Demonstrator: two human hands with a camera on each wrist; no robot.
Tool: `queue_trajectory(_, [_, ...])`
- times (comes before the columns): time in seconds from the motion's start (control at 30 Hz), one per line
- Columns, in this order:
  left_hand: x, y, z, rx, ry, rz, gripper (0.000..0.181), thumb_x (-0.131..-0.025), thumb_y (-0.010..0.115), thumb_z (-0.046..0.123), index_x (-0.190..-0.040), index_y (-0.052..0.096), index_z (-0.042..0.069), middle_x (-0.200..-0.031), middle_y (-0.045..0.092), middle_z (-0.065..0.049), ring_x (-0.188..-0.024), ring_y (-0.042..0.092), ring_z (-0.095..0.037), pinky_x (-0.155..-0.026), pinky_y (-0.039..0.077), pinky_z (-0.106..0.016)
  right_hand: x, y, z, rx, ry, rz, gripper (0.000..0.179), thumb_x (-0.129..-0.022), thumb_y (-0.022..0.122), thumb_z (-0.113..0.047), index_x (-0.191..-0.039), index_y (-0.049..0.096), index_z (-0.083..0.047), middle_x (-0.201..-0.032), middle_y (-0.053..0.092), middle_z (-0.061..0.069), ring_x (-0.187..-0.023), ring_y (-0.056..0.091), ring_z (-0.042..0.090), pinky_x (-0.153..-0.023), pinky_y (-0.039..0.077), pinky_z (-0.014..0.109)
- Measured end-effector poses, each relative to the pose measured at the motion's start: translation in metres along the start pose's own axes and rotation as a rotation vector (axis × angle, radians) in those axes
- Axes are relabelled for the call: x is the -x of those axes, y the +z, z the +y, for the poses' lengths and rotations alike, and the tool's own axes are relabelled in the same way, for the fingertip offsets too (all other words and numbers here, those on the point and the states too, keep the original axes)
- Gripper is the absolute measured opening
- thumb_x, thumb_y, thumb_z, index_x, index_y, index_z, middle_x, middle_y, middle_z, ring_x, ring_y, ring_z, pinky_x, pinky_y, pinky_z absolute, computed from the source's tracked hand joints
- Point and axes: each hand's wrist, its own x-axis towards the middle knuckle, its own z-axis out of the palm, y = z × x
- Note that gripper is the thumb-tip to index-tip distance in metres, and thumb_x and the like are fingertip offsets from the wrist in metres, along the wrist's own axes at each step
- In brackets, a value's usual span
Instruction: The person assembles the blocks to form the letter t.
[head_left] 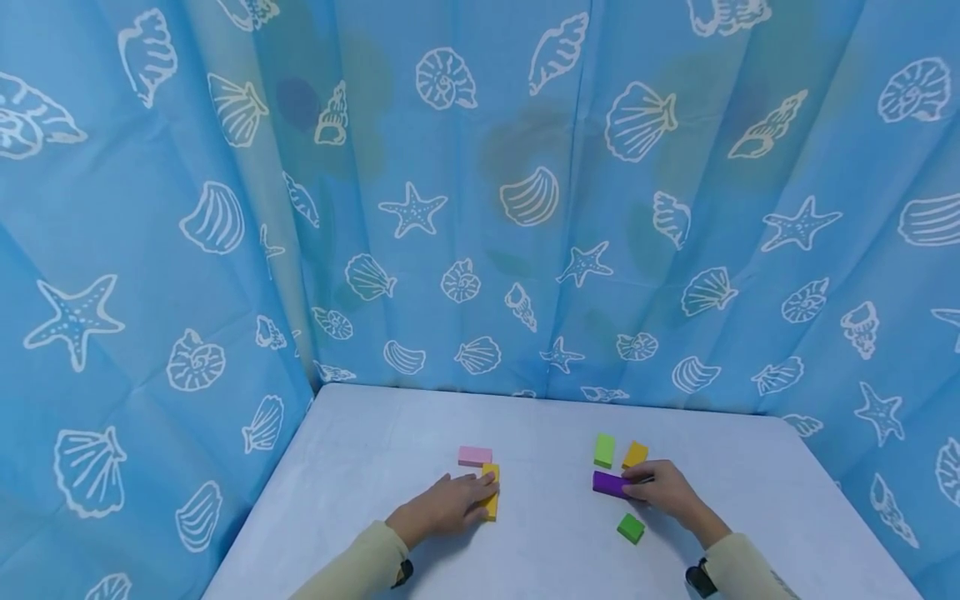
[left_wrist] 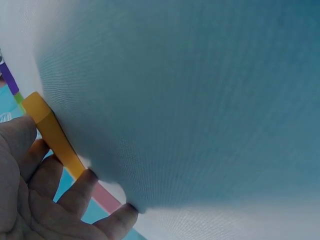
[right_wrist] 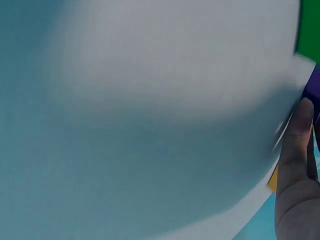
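On the left of the white table, the left hand [head_left: 447, 505] holds a long yellow block [head_left: 492, 505], its thumb near the close end and a finger across the far part. A pink block [head_left: 474, 457] lies crosswise by that block's far end. Over on the right, a purple block [head_left: 609, 484] is pinched at its right end between thumb and fingers of the right hand [head_left: 666, 490]. Only a corner of the purple block [right_wrist: 313, 86] shows in the right wrist view, beside the thumb.
Behind the purple block lie a light green block [head_left: 604, 449] and a smaller yellow block [head_left: 635, 454]. A dark green block [head_left: 631, 528] sits nearer the person. Past the white table [head_left: 547, 533] hangs a blue curtain [head_left: 480, 242] with shell prints.
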Motion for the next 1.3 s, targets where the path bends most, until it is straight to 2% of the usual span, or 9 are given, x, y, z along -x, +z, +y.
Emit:
queue_trajectory(0.23, [0.001,0.001,-0.001,-0.007,0.012,0.015,0.050,-0.103,0.049,0.042,-0.150,0.042,0.028,-0.157,0.037,0.012,-0.144,0.040,-0.022,-0.113,0.034,-0.060,-0.001,0.012,-0.010,0.025,-0.039,0.010,0.028,-0.088,0.074,-0.014,-0.114,0.073,-0.003,-0.099,0.069,0.007,-0.088,0.059,0.020,-0.075,0.057,0.033])
queue_trajectory(0.37, [0.002,0.003,-0.002,-0.001,0.027,0.021,0.049,-0.102,0.049,0.042,-0.150,0.043,0.028,-0.157,0.038,0.011,-0.144,0.041,-0.022,-0.113,0.035,-0.060,-0.002,0.017,-0.013,0.039,-0.033,0.017,0.028,-0.087,0.074,-0.012,-0.113,0.073,-0.003,-0.097,0.070,0.005,-0.086,0.060,0.018,-0.074,0.057,0.033])
queue_trajectory(0.73, [0.003,-0.004,-0.001,0.014,-0.004,-0.004,0.051,-0.102,0.049,0.045,-0.151,0.041,0.031,-0.158,0.036,0.013,-0.146,0.038,-0.020,-0.115,0.033,-0.059,-0.004,0.028,-0.028,0.056,-0.063,0.037,0.028,-0.087,0.075,-0.014,-0.114,0.072,-0.006,-0.101,0.070,0.005,-0.090,0.060,0.019,-0.079,0.058,0.037])
queue_trajectory(1.0, [0.003,-0.007,0.001,0.036,-0.009,-0.017,0.051,-0.102,0.051,0.043,-0.150,0.042,0.030,-0.158,0.037,0.012,-0.145,0.038,-0.020,-0.115,0.032,-0.059,-0.007,0.032,-0.044,0.056,-0.118,0.030,0.025,-0.087,0.074,-0.010,-0.110,0.073,-0.002,-0.097,0.070,0.006,-0.085,0.060,0.018,-0.074,0.057,0.035])
queue_trajectory(1.3, [0.002,-0.002,-0.001,0.039,0.012,-0.018,0.050,-0.102,0.050,0.042,-0.150,0.042,0.030,-0.158,0.036,0.012,-0.145,0.039,-0.021,-0.114,0.033,-0.060,-0.013,0.041,-0.054,0.075,-0.090,0.020,0.023,-0.087,0.074,-0.010,-0.109,0.073,-0.005,-0.096,0.070,0.006,-0.085,0.060,0.018,-0.080,0.058,0.036])
